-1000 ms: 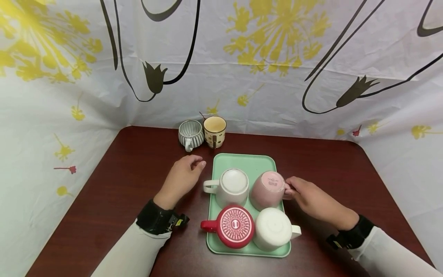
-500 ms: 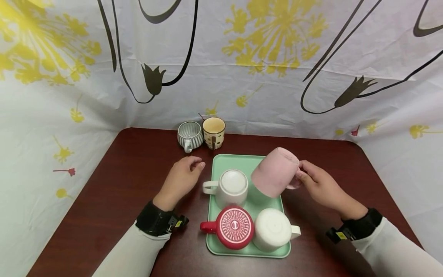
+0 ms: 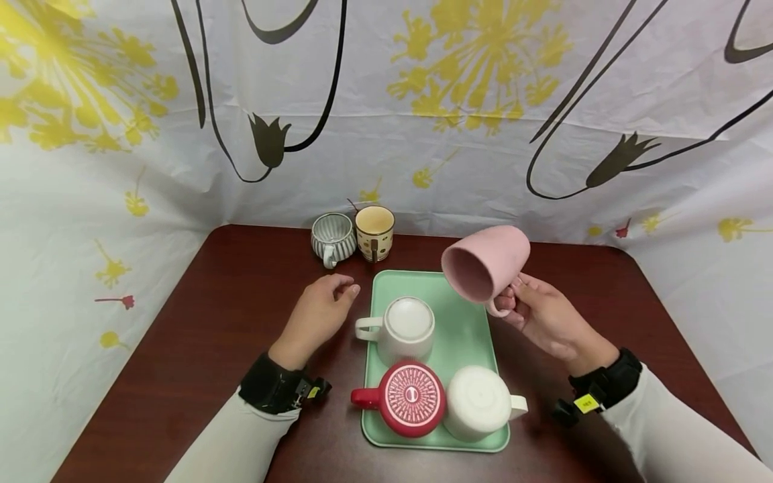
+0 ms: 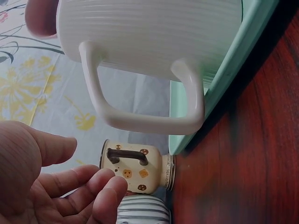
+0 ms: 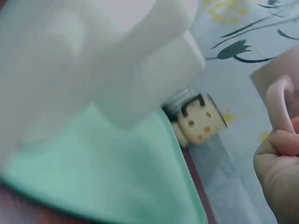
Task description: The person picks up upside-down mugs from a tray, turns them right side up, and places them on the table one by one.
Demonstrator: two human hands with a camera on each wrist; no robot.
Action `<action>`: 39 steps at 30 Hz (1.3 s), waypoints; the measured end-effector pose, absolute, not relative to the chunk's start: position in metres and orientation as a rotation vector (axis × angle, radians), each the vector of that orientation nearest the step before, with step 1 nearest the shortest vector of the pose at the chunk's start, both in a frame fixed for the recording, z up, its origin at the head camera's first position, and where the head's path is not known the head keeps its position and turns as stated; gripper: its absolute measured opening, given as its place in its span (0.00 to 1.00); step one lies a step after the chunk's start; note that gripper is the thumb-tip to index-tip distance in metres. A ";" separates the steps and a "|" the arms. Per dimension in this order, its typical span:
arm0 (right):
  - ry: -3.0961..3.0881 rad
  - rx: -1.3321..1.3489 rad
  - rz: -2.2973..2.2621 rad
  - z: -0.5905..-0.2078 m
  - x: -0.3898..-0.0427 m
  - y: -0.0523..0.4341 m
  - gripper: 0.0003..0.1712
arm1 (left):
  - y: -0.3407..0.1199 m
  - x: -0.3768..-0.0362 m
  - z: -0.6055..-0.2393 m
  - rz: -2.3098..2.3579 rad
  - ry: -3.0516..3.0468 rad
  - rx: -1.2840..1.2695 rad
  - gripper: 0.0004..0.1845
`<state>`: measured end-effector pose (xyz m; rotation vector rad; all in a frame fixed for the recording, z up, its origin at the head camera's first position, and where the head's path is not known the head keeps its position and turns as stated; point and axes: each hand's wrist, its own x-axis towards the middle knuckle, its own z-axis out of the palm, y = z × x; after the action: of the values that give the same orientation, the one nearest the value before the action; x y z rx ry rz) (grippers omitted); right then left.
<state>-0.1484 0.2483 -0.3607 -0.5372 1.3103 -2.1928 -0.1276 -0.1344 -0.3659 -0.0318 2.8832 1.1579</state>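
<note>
Pink mug (image 3: pixel 486 263) up in the air over the green tray (image 3: pixel 461 320), tipped sideways, handle pinched by right hand (image 3: pixel 543 320). Left hand (image 3: pixel 317 312) loose, holding nothing, beside the white mug (image 3: pixel 403 327). Right wrist view too blurry to tell much.

text: none legible | red mug (image 3: pixel 413 398) base: embossed mark, possibly a "1", too small

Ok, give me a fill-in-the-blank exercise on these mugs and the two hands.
1. The right hand holds the ____ mug by its handle.
2. ____ mugs stand upside down on the green tray.
3. The left hand rests on the ____, holding nothing.
4. Beside the striped cup stands a ____ cup.

Missing words: pink; three; table; spotted
</note>
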 end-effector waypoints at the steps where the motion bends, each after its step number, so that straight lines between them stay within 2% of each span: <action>1: 1.210 -0.525 -2.211 -0.361 -0.150 0.248 0.21 | -0.134 -0.128 -0.366 1.158 2.884 -0.031 0.21; 5: 0.881 -0.490 -2.241 -0.363 -0.157 0.245 0.29 | -0.134 -0.127 -0.364 1.159 2.899 -0.013 0.21; 8: 0.767 -0.487 -2.244 -0.364 -0.161 0.242 0.31 | -0.131 -0.125 -0.359 1.172 2.915 0.023 0.21; 17: 0.740 -0.496 -2.252 -0.355 -0.163 0.230 0.30 | -0.097 -0.110 -0.321 1.264 2.917 0.258 0.18; 25: 0.870 -0.467 -2.246 -0.332 -0.159 0.208 0.27 | -0.056 -0.114 -0.296 1.225 2.806 0.492 0.17; 31: 0.906 -0.480 -2.212 -0.318 -0.158 0.189 0.22 | -0.040 -0.117 -0.294 1.406 2.581 0.482 0.16; 39: 0.929 -0.406 -2.264 -0.310 -0.158 0.170 0.17 | -0.032 -0.119 -0.290 1.905 2.241 0.320 0.16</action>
<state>-0.1577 0.1702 -0.3099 -0.4056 0.9287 -2.2643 -0.1187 -0.0323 -0.2899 0.3203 2.2413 1.9050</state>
